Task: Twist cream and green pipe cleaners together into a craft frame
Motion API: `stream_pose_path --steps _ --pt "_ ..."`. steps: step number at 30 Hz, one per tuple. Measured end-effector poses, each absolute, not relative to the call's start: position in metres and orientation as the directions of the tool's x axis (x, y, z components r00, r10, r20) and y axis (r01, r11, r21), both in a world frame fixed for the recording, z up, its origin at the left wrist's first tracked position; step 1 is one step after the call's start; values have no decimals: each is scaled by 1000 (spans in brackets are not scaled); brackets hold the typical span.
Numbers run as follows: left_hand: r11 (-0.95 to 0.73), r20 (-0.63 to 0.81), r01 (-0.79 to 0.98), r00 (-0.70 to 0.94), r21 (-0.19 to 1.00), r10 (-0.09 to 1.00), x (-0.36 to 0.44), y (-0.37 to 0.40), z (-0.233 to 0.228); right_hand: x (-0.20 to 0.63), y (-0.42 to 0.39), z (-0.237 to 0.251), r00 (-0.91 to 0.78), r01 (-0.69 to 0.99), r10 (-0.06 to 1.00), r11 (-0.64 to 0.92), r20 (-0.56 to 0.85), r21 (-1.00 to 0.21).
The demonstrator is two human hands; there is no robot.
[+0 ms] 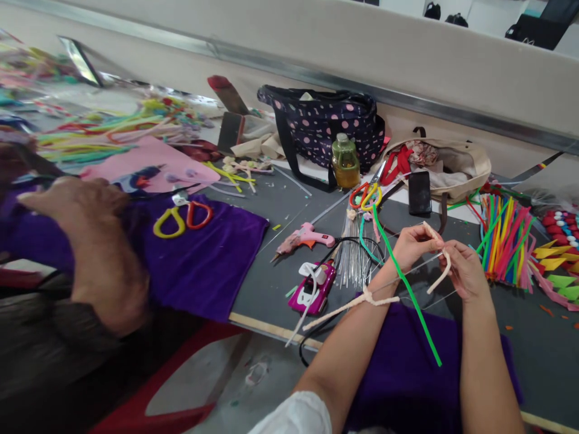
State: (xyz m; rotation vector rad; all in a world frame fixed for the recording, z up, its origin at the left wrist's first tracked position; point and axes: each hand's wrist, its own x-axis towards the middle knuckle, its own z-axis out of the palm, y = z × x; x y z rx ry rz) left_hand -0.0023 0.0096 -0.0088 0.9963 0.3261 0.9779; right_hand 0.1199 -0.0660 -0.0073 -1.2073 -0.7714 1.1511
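Note:
My left hand point(409, 246) and my right hand point(467, 269) meet above the table, fingertips pinched on a cream pipe cleaner point(440, 281) that is bent over a thin wire. Another cream pipe cleaner point(344, 312), twisted at its middle, lies across my left forearm. A long green pipe cleaner point(409, 289) runs slanting past my left wrist; whether it touches the wrist I cannot tell. Below my forearms a purple cloth point(407, 355) is spread along the table edge. Left of my hands lies a bundle of thin wires point(353, 256).
A pink glue gun point(305, 240), a magenta device point(314, 289) and scissors point(366, 196) lie to the left. Behind are a phone point(420, 193), a green bottle point(345, 161) and bags. Coloured pipe cleaners point(505, 238) lie right. At far left, a co-worker's hand point(76, 205) is blurred.

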Motion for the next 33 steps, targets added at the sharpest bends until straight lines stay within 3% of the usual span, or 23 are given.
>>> stream_pose_path --steps 13,19,33 --pt "204 109 -506 522 838 846 -3 14 -11 131 -71 -6 284 -64 957 -48 -65 -997" --pt "200 116 -494 536 846 836 -2 14 -13 130 -69 -7 354 -70 935 -13 -37 -997" --pt "238 105 -497 567 835 817 0 12 -13 124 -67 -7 325 -39 946 8 -5 -999"
